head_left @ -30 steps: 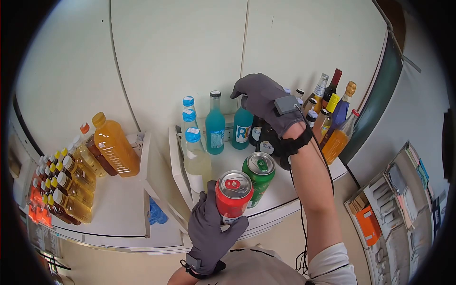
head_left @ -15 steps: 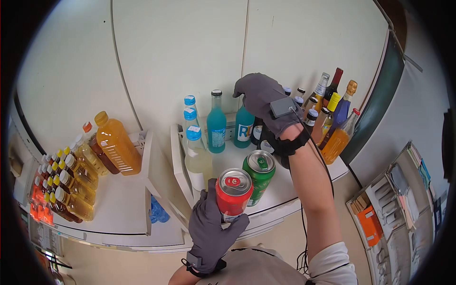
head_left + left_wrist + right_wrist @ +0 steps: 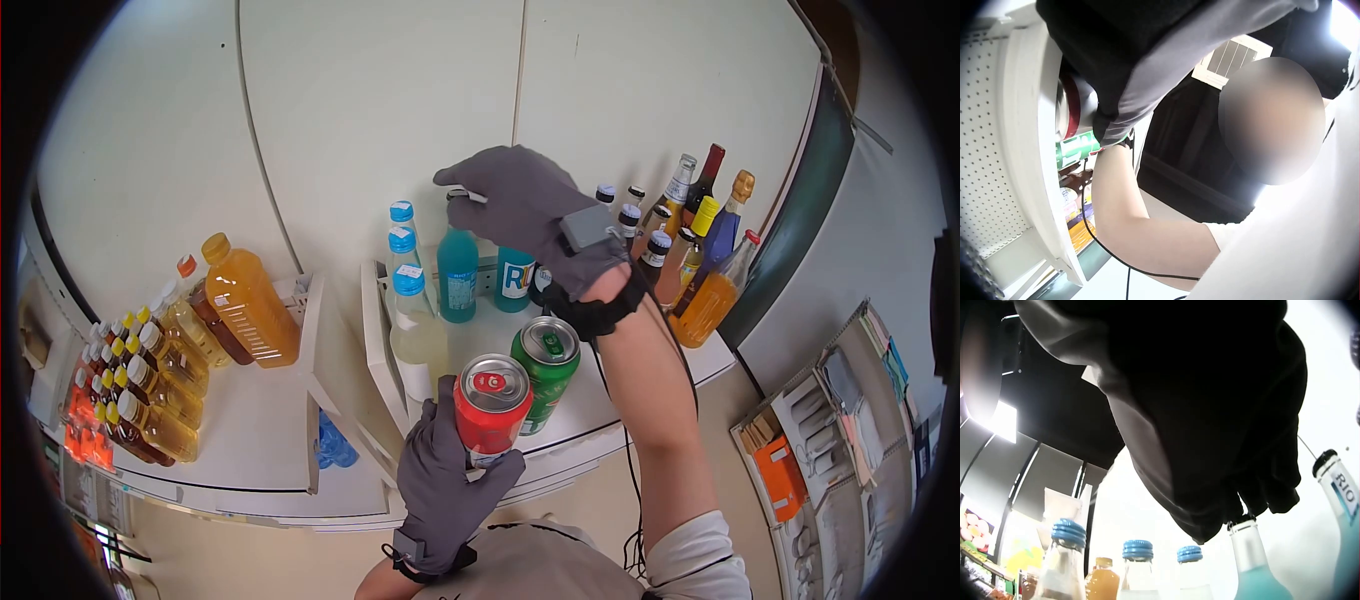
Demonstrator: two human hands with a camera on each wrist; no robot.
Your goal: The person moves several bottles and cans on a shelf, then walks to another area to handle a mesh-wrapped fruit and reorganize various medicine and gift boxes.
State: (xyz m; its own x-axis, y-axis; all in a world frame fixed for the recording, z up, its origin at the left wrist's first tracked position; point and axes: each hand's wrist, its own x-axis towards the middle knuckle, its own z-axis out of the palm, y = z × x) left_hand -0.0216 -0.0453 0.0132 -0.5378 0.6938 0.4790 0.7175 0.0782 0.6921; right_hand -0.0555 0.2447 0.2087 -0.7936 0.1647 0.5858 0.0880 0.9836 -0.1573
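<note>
My gloved left hand (image 3: 440,485) holds a red drink can (image 3: 488,425) near the shelf's front edge, its thumb and fingers about the can's sides. Right behind stands a green can (image 3: 550,375). At the neck of an upright blue RIO-type bottle (image 3: 458,280) is my gloved right hand (image 3: 525,205), thumb and forefinger extended on either side of the cap. The right wrist view shows the fingertips close above that bottle's dark cap (image 3: 1241,520). A second blue bottle (image 3: 513,280), labelled RIO, stands beside it, its top hidden by the hand.
Several blue-capped clear bottles (image 3: 415,340) line the left side of the white shelf (image 3: 480,345). Mixed wine and drink bottles (image 3: 700,270) crowd its right end. On a separate left shelf (image 3: 250,430) are juice bottles (image 3: 250,310). Cables hang from the right wrist.
My right hand has moved left from above the second blue bottle and the dark bottles to the first blue bottle's cap. My left hand and the red can stay nearly in place.
</note>
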